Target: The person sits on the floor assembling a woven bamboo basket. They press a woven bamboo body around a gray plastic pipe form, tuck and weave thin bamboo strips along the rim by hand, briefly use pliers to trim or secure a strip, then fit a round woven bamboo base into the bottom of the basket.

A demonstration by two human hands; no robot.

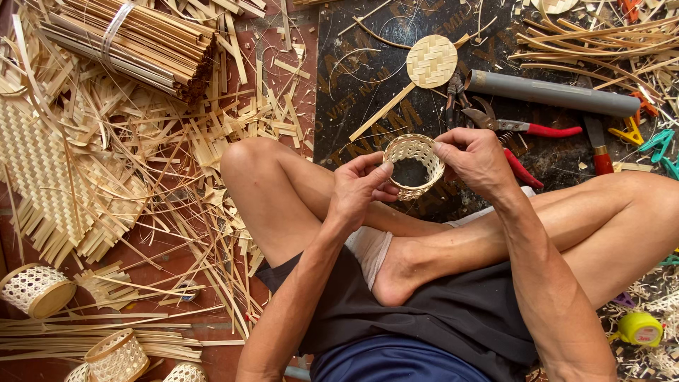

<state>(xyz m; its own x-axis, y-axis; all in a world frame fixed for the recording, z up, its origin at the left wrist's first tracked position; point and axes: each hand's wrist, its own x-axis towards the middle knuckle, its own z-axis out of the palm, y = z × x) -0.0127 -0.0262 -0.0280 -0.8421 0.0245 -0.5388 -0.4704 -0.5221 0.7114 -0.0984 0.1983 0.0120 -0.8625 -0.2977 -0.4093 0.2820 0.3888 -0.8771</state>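
Only the head view to go on, looking straight down at our lap as we sit cross-legged on the floor. We've got a small woven ring (414,167) of pale bamboo held up over our knees, just above the middle of the picture. Its opening faces up at the camera, so its axis runs pretty much straight toward us and we can see the dark floor mat through it.

Our left hand (361,189) sits at the ring's 8 o'clock, fingers curled in and pinching the near-left rim, thumb on top. Our right hand (475,159) is at 3 o'clock, fingertips pressed on the right rim, thumb along the upper edge. So both hands are gripping the ring, which sits between them and touches both; neither is clearly nearer.

Around us: a flat woven disc (431,61) at 12 o'clock from the ring, red-handled pruning shears (527,129) and a grey pipe (552,93) off at 2 o'clock, a tied bundle of bamboo strips (134,42) up at 10 o'clock, and finished little baskets (37,290) down at 8 o'clock among loose scraps.
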